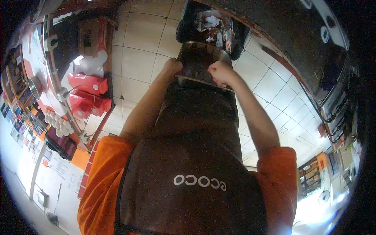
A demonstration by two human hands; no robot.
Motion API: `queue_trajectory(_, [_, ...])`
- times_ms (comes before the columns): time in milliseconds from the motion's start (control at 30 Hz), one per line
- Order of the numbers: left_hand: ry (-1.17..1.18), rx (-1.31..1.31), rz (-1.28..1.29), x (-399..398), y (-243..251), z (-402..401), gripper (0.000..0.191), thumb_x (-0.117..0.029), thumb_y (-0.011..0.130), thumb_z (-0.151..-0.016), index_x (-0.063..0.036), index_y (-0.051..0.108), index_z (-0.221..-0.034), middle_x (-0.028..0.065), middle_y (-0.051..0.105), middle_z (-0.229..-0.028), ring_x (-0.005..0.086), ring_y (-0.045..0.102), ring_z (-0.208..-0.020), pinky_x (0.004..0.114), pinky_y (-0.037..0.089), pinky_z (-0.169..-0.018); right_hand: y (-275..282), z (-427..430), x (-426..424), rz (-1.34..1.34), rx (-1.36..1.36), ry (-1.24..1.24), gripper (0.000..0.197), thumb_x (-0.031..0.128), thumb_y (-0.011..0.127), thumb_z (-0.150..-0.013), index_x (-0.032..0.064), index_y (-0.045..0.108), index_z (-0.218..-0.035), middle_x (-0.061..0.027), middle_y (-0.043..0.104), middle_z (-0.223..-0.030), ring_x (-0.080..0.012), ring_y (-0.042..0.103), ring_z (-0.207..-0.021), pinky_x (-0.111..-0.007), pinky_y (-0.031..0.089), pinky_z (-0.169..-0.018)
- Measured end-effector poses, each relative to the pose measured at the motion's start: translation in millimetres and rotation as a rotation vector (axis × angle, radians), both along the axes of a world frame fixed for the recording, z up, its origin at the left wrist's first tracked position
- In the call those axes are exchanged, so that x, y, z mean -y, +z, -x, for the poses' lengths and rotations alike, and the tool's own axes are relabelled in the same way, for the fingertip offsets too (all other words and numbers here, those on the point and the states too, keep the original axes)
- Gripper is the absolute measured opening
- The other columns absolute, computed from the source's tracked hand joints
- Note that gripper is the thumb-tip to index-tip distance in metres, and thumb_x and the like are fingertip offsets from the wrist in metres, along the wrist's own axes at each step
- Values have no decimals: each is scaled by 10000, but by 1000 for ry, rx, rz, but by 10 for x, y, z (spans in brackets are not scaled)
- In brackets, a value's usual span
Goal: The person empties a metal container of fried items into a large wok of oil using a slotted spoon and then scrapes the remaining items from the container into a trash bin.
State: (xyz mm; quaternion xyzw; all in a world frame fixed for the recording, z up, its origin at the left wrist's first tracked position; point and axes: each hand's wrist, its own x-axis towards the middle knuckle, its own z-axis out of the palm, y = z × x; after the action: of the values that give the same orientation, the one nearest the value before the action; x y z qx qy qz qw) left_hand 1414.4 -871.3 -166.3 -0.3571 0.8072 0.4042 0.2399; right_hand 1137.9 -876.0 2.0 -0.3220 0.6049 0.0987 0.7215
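Note:
My left hand (173, 67) grips the left edge of a dark, flat rectangular tray (196, 60), which I hold in front of my apron. Toward the tray's right side, my right hand (221, 72) is curled with its fingers bent; something pale, perhaps a cloth or scraper, shows just above it, too unclear to name. Directly beyond the tray stands a black trash bin (183, 28) with crumpled white paper and wrappers (213, 22) inside. The tray's far edge lies at or over the bin's near rim; whether they touch cannot be told.
Pale tiles (141, 61) cover the floor. Red plastic packages (88, 83) and a whitish plastic bag (92, 63) sit on a shelf at left, near egg cartons (58, 123) and a metal bowl (34, 87). A dark counter edge (282, 60) curves along the right.

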Motion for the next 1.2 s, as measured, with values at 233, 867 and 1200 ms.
queue_trajectory(233, [-178,95,83,8,165,73,246,-212,669,-657,-41,663,-834,148,653,-920,304,614,-902,357,513,-776,-430,69,-277,134,-225,-77,163,123,458,-858,26,568,-788,-84,478,-505,-177,444,-355,-340,313,-313])
queue_trajectory(867, [-103,66,-51,255,570,256,235,-169,519,-728,-4,661,-816,204,648,-959,384,615,-885,420,512,-740,50,-787,383,349,-434,520,219,80,581,-744,-27,661,-918,-227,633,-1011,-356,620,-959,-429,498,-826])
queue_trajectory(1200, [831,-94,-401,305,867,315,358,-209,495,-720,-8,623,-987,224,638,-951,376,602,-938,437,472,-793,22,-296,750,392,-613,490,247,148,590,-779,-25,651,-944,-250,617,-1025,-359,615,-963,-422,496,-823])
